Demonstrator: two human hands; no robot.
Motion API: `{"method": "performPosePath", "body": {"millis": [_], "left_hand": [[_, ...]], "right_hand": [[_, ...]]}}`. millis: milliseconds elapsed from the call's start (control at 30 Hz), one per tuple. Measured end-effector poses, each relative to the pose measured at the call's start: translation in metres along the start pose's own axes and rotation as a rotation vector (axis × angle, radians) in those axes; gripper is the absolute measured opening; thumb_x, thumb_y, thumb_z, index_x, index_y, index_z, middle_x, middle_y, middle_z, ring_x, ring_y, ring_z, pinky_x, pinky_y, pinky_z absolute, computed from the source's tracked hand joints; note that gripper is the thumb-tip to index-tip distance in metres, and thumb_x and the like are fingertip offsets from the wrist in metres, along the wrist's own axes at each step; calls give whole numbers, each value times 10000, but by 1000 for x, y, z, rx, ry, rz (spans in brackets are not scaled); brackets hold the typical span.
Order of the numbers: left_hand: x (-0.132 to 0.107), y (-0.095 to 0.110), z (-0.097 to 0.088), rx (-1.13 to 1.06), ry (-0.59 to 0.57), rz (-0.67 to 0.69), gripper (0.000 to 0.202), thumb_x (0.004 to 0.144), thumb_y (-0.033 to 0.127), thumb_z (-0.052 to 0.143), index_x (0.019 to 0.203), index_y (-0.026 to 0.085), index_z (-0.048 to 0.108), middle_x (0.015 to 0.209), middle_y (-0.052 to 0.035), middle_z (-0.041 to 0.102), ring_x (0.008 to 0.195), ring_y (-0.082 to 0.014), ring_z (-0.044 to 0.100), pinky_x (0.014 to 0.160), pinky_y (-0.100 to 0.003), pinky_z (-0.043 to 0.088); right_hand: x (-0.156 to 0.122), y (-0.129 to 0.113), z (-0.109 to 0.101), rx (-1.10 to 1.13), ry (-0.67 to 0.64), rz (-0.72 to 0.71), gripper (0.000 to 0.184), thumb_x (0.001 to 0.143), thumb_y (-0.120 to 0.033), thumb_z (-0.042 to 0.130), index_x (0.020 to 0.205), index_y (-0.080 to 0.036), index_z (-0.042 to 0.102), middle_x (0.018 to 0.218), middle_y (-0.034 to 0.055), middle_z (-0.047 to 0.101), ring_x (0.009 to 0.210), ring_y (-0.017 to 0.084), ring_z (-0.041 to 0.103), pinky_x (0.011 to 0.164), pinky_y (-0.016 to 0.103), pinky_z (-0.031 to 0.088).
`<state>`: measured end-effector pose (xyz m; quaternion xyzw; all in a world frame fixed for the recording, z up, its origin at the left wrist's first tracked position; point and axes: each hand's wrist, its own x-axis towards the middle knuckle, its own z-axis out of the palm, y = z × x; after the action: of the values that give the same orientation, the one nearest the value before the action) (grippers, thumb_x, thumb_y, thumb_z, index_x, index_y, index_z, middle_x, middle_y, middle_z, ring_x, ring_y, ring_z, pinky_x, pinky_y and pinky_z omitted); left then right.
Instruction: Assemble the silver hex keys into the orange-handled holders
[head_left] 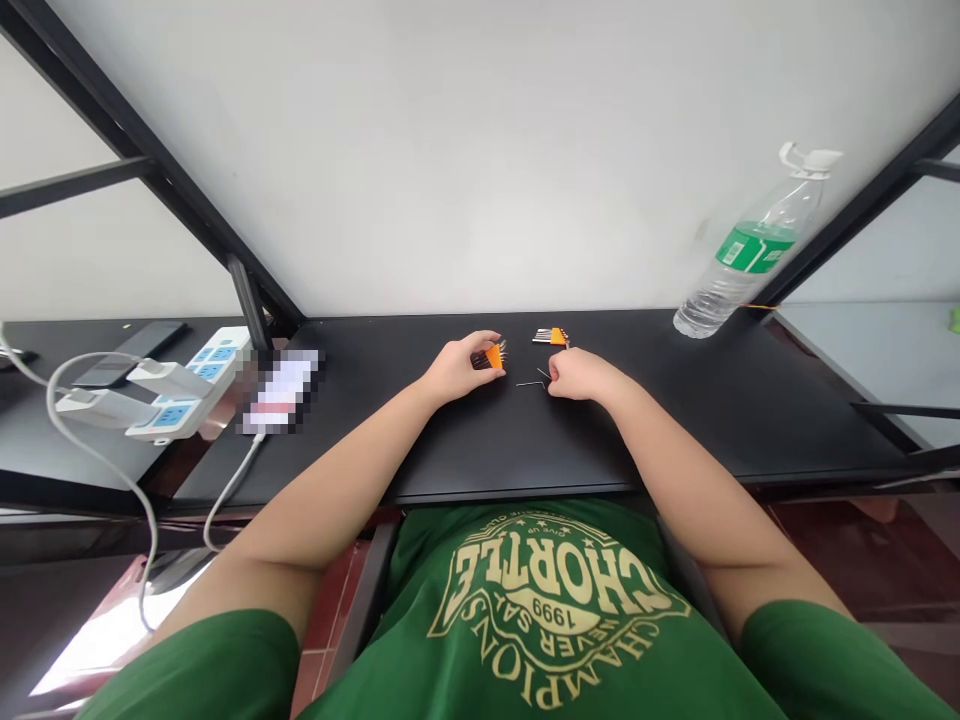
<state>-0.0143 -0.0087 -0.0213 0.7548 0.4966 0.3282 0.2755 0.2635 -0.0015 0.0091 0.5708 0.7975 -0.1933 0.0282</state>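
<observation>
My left hand (463, 368) is closed around an orange holder (493, 356) with several thin metal rods in it, which look like hex keys. To the right, the fingers of my right hand (577, 376) are pinched together at the black desktop, on what appears to be a thin hex key (543, 374). Another thin rod (529, 384) lies on the desk just left of those fingertips. A second orange holder (558, 336) with several rods rests behind my right hand, near the wall.
A large water bottle (750, 250) with a green label stands at the back right. On the left are a charging phone (281, 392), a power strip (202, 375) with plugs and white cables, and a dark phone (131, 355). Black frame bars (247, 300) flank the desk (465, 450).
</observation>
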Motion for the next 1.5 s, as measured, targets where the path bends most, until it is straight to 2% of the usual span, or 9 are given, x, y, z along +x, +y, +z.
{"method": "performPosePath", "body": {"millis": [67,167,300,500,833,967,1133,1300,1500], "left_hand": [[0,0,0,2,3,16,722,776,457,880,1431,265,643,1343,-84,758,1300,-282,701,1083,-414,615],[-1,3,0,5,11,58,683,791,437,874,1412,253,658,1353,-74,759,1271,-268,719,1140,-411,583],[-3,9,-1,54,31,95,629,801,400,872,1379,236,689,1323,-65,772,1197,-254,745,1152,-401,571],[-4,12,-1,89,23,119,597,811,405,865,1359,230,707,1295,-55,782,1151,-244,755,1125,-383,581],[-4,12,0,87,22,121,593,808,426,863,1348,235,711,1281,-50,785,1126,-238,759,1087,-371,597],[-5,13,-1,94,9,120,583,805,425,859,1338,239,716,1295,-51,783,1125,-241,758,1078,-379,603],[-4,17,0,176,-23,180,549,809,394,844,1319,230,722,1305,-59,781,1140,-247,756,1072,-390,601],[-6,23,4,229,-34,239,504,830,408,810,1296,232,729,1282,-60,788,1139,-260,750,1074,-416,591],[-7,25,2,155,12,191,548,824,453,824,1315,230,727,1334,-73,771,1211,-273,738,1116,-411,581]], "right_hand": [[-2,1,1,28,66,-68,132,775,-186,738,764,-217,610,848,59,706,703,200,605,592,321,375],[-5,0,2,163,191,-266,132,819,-124,666,802,-223,581,810,21,680,699,175,573,631,301,397],[-6,-5,5,267,312,-498,131,898,-93,581,858,-213,615,835,22,673,736,170,579,719,303,439],[-2,-7,12,245,450,-640,146,964,-122,550,899,-202,654,879,54,668,778,187,574,736,318,434],[1,-6,19,205,489,-691,185,988,-114,522,937,-199,678,921,67,658,798,194,575,736,322,434],[0,-6,20,97,499,-693,216,1017,-119,504,997,-180,710,954,87,655,820,202,579,719,320,424],[-2,-12,26,-47,534,-709,292,1019,-72,453,1003,-169,729,1004,105,645,732,178,519,653,322,361],[-1,-25,34,201,520,-773,213,1016,-127,489,952,-198,679,1016,91,649,833,197,587,750,325,469],[2,-31,36,470,459,-628,127,927,-123,543,855,-220,581,897,44,627,761,186,584,730,320,476]]}}
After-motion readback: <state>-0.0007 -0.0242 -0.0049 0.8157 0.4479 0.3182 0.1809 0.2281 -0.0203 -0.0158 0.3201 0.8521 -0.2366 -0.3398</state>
